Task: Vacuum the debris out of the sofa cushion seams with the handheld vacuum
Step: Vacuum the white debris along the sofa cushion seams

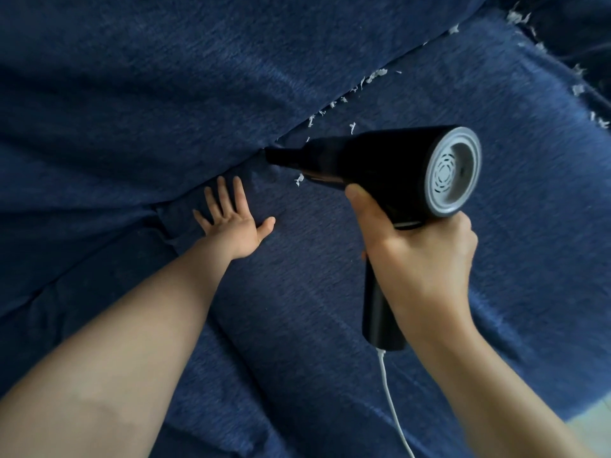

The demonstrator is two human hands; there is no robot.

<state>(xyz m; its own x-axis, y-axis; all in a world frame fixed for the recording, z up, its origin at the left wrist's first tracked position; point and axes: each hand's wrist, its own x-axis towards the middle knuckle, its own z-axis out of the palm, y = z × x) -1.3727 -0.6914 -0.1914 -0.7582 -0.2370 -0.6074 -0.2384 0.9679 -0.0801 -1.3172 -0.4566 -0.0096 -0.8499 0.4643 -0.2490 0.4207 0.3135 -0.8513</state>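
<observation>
My right hand (426, 249) grips the handle of a black handheld vacuum (373, 160) with a grey rear vent. Its narrow nozzle tip (274, 157) pokes into the seam (334, 102) between the dark blue seat cushion (330, 276) and the back cushion (165, 94). My left hand (231, 219) presses flat on the seat cushion with fingers spread, just left of and below the nozzle. White paper scraps (370, 77) lie along the seam beyond the nozzle, and one scrap (299, 180) sits under the vacuum body.
More white scraps (578, 89) line a second seam at the upper right, beside another cushion. A white cord (393, 404) hangs from the vacuum's handle base toward the bottom edge. A strip of pale floor (591, 424) shows at the lower right.
</observation>
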